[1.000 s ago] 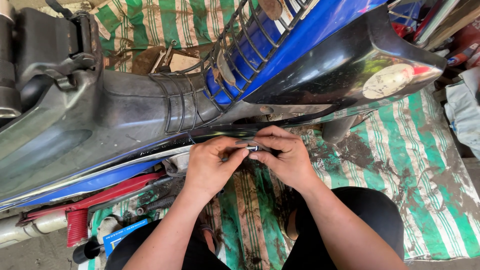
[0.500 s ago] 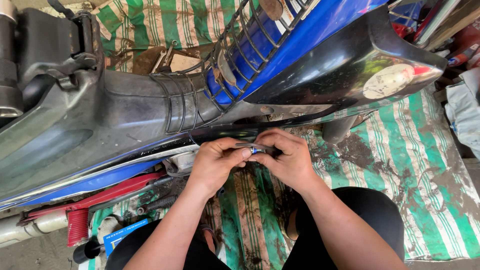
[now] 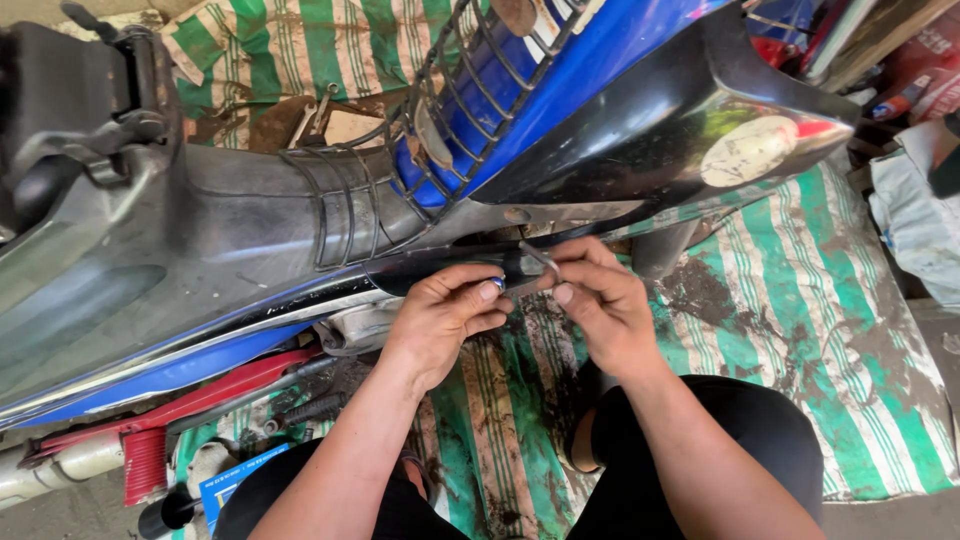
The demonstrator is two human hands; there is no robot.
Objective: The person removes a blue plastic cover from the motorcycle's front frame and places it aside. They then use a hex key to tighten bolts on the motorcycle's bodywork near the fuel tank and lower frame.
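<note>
A blue and black motorbike body (image 3: 300, 230) lies on its side across the view. Both my hands meet at its lower black edge. My left hand (image 3: 440, 320) is curled, its fingertips pinching a small piece with a blue tip against the panel's edge. My right hand (image 3: 605, 305) pinches a small thin metal piece (image 3: 535, 265) between thumb and forefinger, right next to the left fingertips. What exactly the left fingers hold is too small to tell.
A dirty green and white striped cloth (image 3: 800, 330) covers the ground. A wire basket (image 3: 470, 110) sits on the bike's blue front. A red frame part (image 3: 200, 395) and a shock spring (image 3: 145, 465) lie at the lower left. White bags (image 3: 915, 215) lie at the right.
My hands have shifted slightly; the fingertips have drawn a little apart and the small metal piece now stands tilted between them.
</note>
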